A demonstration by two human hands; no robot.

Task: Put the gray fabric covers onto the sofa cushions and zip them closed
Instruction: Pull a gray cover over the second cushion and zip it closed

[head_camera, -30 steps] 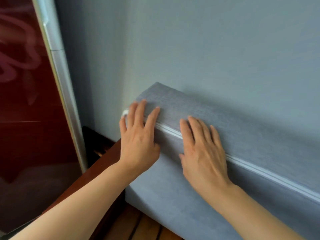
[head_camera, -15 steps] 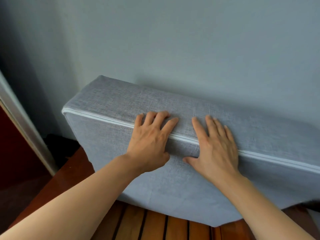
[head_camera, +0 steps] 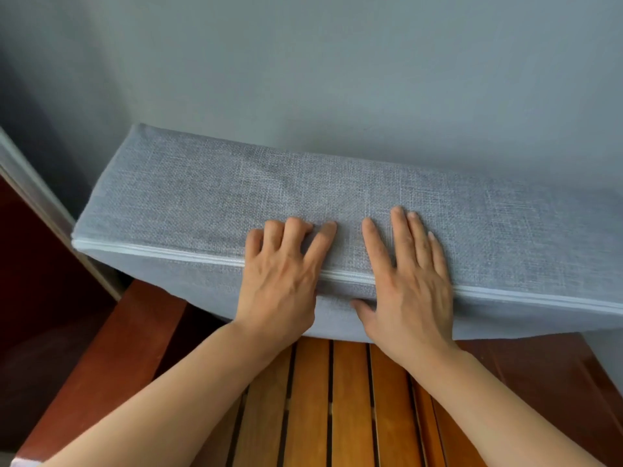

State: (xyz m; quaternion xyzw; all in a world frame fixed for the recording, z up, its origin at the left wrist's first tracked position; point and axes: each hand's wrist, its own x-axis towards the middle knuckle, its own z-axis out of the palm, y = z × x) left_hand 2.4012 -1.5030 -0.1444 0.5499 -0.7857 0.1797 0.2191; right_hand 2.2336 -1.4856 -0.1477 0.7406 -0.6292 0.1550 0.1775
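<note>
From the head view, a big gray cushion [head_camera: 236, 197] stands on its long edge on a wooden bench [head_camera: 347, 399] with slats. Its back leans on the gray wall [head_camera: 337, 62]. The gray cover is on it and looks smooth and tight. A white zipper [head_camera: 161, 252] runs along the front top edge, from the left corner out past the right side of the picture. It looks closed along the part that shows, but the far right end is out of view.

The left hand [head_camera: 279, 278] rests on the top edge of the cushion. Its fingers [head_camera: 293, 230] are bent a little and press down into the cloth. They do not wrap around anything. The right hand [head_camera: 408, 281] lies flat just beside it, fingers straight and a bit spread, with the thumb down on the front face.

A second ago both hands were near the left corner of the cushion, by a shiny frame. Now they are nearer the middle, and the whole left corner shows. The hands seem to be sliding along the zipper, patting it flat.

This looks like checking and smoothing, so this cushion is likely almost done. A dark red panel [head_camera: 33, 298] is on the left.
</note>
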